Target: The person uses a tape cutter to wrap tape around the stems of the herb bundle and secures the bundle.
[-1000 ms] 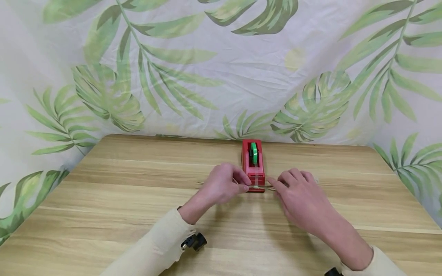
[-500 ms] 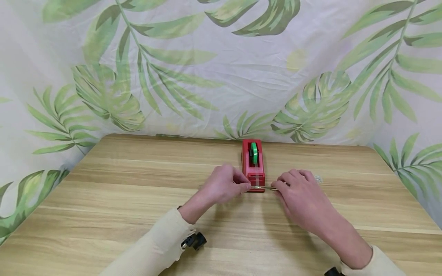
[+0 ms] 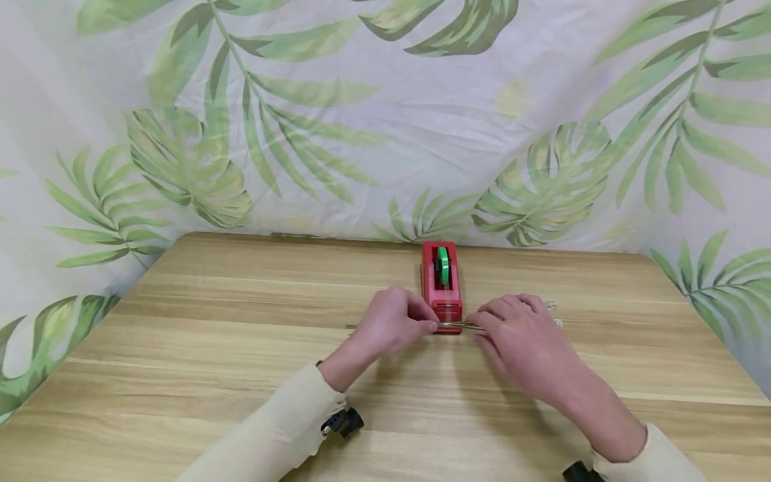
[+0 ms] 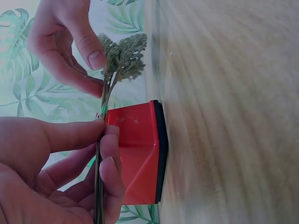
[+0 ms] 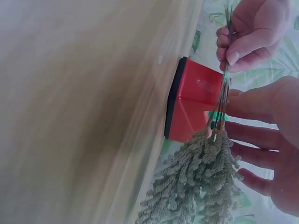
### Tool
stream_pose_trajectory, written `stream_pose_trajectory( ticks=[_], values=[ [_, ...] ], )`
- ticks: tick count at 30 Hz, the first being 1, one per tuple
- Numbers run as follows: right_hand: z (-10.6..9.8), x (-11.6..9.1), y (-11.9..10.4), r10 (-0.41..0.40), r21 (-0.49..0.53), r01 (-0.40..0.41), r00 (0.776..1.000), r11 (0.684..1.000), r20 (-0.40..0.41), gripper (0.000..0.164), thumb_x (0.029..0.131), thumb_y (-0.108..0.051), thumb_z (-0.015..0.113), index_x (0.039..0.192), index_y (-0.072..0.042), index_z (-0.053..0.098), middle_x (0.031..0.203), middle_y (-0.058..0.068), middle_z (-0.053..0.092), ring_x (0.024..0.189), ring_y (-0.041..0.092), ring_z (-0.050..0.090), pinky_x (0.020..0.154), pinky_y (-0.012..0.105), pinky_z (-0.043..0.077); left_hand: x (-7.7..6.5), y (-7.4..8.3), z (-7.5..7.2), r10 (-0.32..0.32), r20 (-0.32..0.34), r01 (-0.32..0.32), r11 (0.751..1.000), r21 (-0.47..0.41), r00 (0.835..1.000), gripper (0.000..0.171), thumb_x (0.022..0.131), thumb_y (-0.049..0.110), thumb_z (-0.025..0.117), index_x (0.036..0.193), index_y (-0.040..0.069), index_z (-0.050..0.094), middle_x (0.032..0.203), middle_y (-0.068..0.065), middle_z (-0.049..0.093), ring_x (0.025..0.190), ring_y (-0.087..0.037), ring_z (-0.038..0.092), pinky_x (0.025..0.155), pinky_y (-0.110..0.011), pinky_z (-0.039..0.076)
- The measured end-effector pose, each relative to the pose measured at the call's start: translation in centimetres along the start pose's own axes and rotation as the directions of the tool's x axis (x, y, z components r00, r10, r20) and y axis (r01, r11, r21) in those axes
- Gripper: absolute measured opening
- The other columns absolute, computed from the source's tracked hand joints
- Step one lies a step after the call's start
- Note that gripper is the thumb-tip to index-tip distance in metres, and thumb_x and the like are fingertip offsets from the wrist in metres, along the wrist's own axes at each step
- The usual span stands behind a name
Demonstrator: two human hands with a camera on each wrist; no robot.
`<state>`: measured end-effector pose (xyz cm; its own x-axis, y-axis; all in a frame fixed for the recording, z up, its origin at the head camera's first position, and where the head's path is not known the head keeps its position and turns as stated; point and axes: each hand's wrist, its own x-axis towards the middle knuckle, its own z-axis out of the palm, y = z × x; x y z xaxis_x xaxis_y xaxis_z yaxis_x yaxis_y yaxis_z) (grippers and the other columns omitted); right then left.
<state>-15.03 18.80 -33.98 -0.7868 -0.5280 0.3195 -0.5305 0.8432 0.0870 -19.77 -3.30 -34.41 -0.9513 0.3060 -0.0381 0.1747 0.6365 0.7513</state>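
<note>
A small bunch of dried flowers (image 5: 201, 170) lies sideways in front of a red tape dispenser (image 3: 429, 288). My left hand (image 3: 388, 321) pinches its thin stems between thumb and fingers, left of the dispenser's front end. My right hand (image 3: 524, 341) is at the stems just below the flower heads, thumb and a fingertip right beside them, the other fingers loosely extended. Between the hands, a narrow green band (image 4: 103, 110) goes round the stems. A clear strip of tape (image 3: 448, 314) runs from the dispenser down to them. In the head view the right hand mostly hides the flower heads.
A green tape roll (image 3: 443, 266) sits inside the dispenser. The wooden tabletop (image 3: 241, 288) extends to both sides. Behind it hangs a leaf-patterned cloth (image 3: 361, 134). A small black camera (image 3: 342, 423) is strapped to the left wrist.
The right fingers have shifted slightly along the stems, and the stems fan out more beside them than half a second ago. The left hand stays at the stems; the dispenser stands still.
</note>
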Motion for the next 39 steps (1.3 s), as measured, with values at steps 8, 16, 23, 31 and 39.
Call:
stream_pose_trajectory(
  ticks=[8,16,23,31,39],
  values=[
    [-0.3,1.2,-0.6,0.018,0.008,-0.018,0.998,1.000,0.054,0.018,0.096,-0.028,0.079,0.110,-0.017,0.080,0.106,0.001,0.079,0.105,0.027,0.073,0.099,0.056,0.052,0.3,-0.1,0.4,0.003,-0.044,-0.005,0.999,-0.048,0.999,0.005,0.089,0.009,0.084,0.085,0.012,0.084,0.083,0.001,0.080,0.082,-0.010,0.066,0.075,-0.026,0.054],
    [-0.5,2.7,-1.2,0.134,0.074,-0.143,0.985,0.987,0.106,0.018,0.097,-0.028,0.079,0.104,-0.012,0.082,0.090,0.000,0.076,0.085,0.022,0.073,0.088,0.054,0.056,0.5,0.0,0.4,-0.030,-0.118,0.015,0.992,-0.124,0.993,0.012,0.081,0.005,0.089,0.083,0.015,0.083,0.079,0.004,0.078,0.076,-0.008,0.066,0.073,-0.027,0.051],
    [-0.4,3.5,-1.6,0.277,0.174,-0.303,0.948,0.937,0.158,0.015,0.097,-0.029,0.077,0.098,-0.017,0.085,0.084,-0.001,0.079,0.079,0.020,0.071,0.078,0.045,0.044,0.7,-0.2,0.5,-0.012,-0.130,-0.015,0.980,-0.199,0.991,0.020,0.078,-0.001,0.089,0.089,0.013,0.079,0.080,0.000,0.077,0.070,-0.009,0.068,0.071,-0.026,0.051],
    [0.3,3.8,-1.6,0.340,0.262,-0.383,0.920,0.886,0.195,0.013,0.098,-0.029,0.076,0.092,-0.024,0.086,0.076,-0.010,0.077,0.079,0.018,0.069,0.085,0.048,0.039,1.0,-0.6,0.5,0.015,-0.033,-0.023,0.969,-0.248,0.999,0.022,0.091,0.002,0.078,0.109,0.015,0.075,0.099,-0.007,0.071,0.076,-0.016,0.066,0.063,-0.025,0.051],
    [1.0,4.0,-1.3,0.349,0.297,-0.405,0.910,0.865,0.226,0.012,0.099,-0.032,0.076,0.095,-0.026,0.086,0.077,-0.012,0.077,0.089,0.021,0.073,0.088,0.048,0.038,1.2,-1.2,0.5,0.026,0.014,-0.020,0.955,-0.294,1.000,0.023,0.106,0.007,0.060,0.114,0.021,0.076,0.105,-0.012,0.069,0.077,-0.024,0.067,0.065,-0.026,0.051]
  ],
)
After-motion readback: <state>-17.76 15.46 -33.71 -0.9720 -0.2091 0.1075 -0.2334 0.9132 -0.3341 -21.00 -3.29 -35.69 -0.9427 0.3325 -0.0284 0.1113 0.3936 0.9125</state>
